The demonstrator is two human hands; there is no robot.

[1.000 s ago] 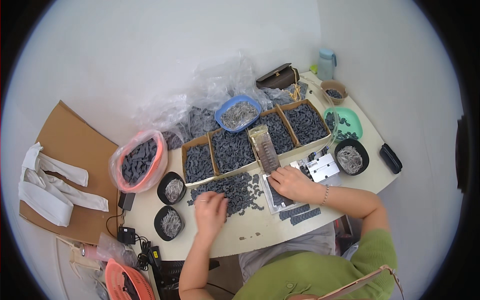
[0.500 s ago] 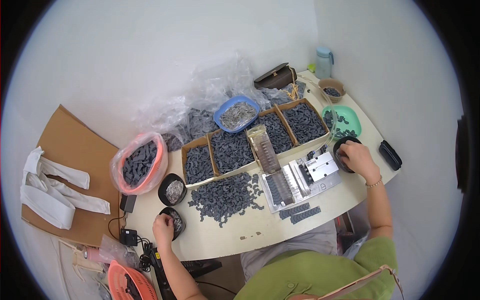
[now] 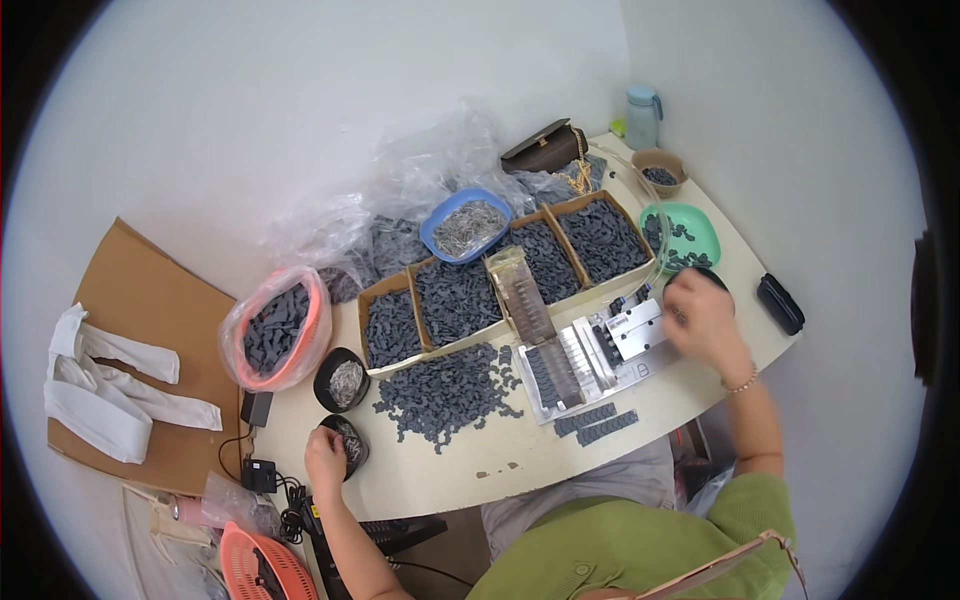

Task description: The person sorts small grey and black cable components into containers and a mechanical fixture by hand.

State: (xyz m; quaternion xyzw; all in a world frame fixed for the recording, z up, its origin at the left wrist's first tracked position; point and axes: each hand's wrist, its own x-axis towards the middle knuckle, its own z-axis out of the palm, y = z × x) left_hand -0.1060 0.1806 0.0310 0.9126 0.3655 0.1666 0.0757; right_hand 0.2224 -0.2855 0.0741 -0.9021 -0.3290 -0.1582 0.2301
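Black bowls (image 3: 325,372), three in number, are set on a pale bench (image 3: 420,482), two near its left edge and one on the right. Along the middle of the bench, a long cardboard box (image 3: 440,350) is divided into four compartments, all filled with small dark grey parts (image 3: 600,235). In front of the box's right half, a metal fixture (image 3: 632,330) is placed, with a clear ribbed block (image 3: 522,300) slanted across the box's front wall behind it. At the left, a pink basket (image 3: 322,335) is lined with clear plastic and loaded with dark pieces. Between the left bowls and the fixture, a loose heap (image 3: 440,395) of grey parts is spread. A green tray (image 3: 712,232) is seen behind the right bowl, and a blue bowl (image 3: 437,248) of metal pins is perched on the box's rear side.

The right hand (image 3: 702,322) is blurred and overlaps the right bowl; its fingers are bent, but whether anything is gripped cannot be told. The left hand (image 3: 325,460) is held at the nearer left bowl (image 3: 360,464), fingers drawn narrow at the rim; whether pins are pinched cannot be told. Two grey strips (image 3: 606,427) are laid before the fixture. Thin metal pins (image 3: 347,382) are gathered in both left bowls.
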